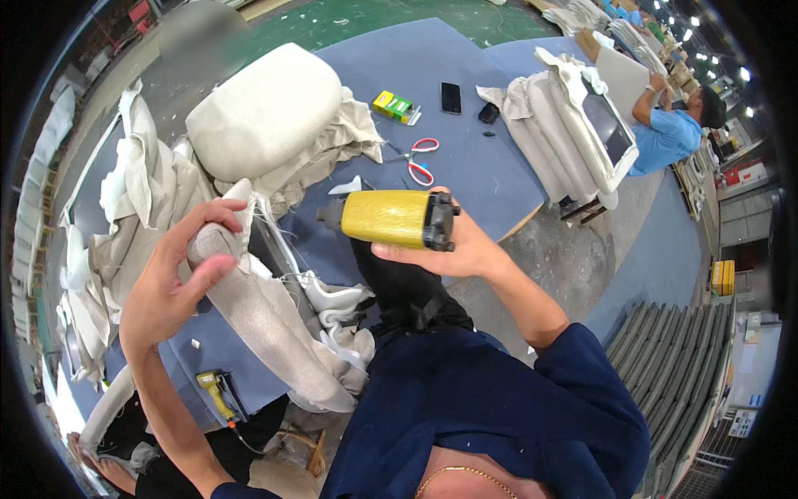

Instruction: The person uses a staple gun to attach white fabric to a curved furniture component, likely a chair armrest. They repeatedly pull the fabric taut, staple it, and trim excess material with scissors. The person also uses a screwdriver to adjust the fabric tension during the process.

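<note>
- Two hands work over a blue table (465, 66) strewn with beige covers.
- At far left, loose fabric (133, 200) lies heaped along the table's edge; a small yellow tool (214, 392) rests lower down, near the table's near edge.
- The left hand (170, 279) curls around the top end of a fabric-wrapped arm piece (266, 320), fingers bent over the cloth and thumb pressed against it; the piece slants down to the right.
- Behind it a cushion (262, 108) sits on folded cloth.
- The right hand (461, 245) grips a yellow stapler (391, 218) from beneath, fingers closed about its black rear end, nose pointing left toward the arm piece, just apart from it.
- Beyond the stapler lie red scissors (420, 158), a yellow-green box (392, 105) and a phone (450, 97).
- Further right stands a half-covered seat frame (573, 125).
- At far right a person in a blue shirt (665, 137) works at another bench.
</note>
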Demonstrator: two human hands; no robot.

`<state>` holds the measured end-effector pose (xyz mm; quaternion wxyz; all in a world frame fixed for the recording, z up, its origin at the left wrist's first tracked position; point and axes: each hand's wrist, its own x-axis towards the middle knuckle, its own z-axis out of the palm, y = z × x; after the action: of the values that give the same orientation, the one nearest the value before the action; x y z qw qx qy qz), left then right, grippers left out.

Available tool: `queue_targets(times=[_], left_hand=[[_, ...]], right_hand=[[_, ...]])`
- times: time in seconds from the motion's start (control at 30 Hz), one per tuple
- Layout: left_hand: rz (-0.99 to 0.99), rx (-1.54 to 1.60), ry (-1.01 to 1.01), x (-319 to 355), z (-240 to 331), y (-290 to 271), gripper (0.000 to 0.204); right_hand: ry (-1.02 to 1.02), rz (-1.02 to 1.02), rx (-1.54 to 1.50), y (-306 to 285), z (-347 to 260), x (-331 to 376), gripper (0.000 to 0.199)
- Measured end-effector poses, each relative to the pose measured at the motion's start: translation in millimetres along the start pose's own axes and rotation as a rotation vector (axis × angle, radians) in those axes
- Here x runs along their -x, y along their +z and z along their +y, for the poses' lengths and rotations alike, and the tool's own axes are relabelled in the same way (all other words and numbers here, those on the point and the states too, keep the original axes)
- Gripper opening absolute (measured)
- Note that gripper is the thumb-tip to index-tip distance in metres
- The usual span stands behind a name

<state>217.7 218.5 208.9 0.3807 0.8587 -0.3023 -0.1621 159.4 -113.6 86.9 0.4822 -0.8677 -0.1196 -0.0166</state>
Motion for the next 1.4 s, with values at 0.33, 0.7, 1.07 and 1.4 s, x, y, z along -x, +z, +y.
queue_targets(times=[0.33, 0.7, 1.07, 1.4], left_hand=[[0.144, -0.323, 0.014, 19, -10, 3, 0.077], [0.233, -0.327, 0.106, 14, -11, 17, 0.07], [0.289, -0.346, 0.068, 22, -5, 22, 0.088], [-0.124, -0.243, -0.707, 99, 23, -42, 0.075]], right_hand=[[-0.465, 0.03, 0.314, -17, -51, -17, 0.037], [-0.406, -0.52, 0.06, -23, -127, -59, 0.049], [-0.467, -0.482, 0.274, -18, -123, -55, 0.048], [0.207, -0.178, -0.34, -9, 4, -10, 0.052]])
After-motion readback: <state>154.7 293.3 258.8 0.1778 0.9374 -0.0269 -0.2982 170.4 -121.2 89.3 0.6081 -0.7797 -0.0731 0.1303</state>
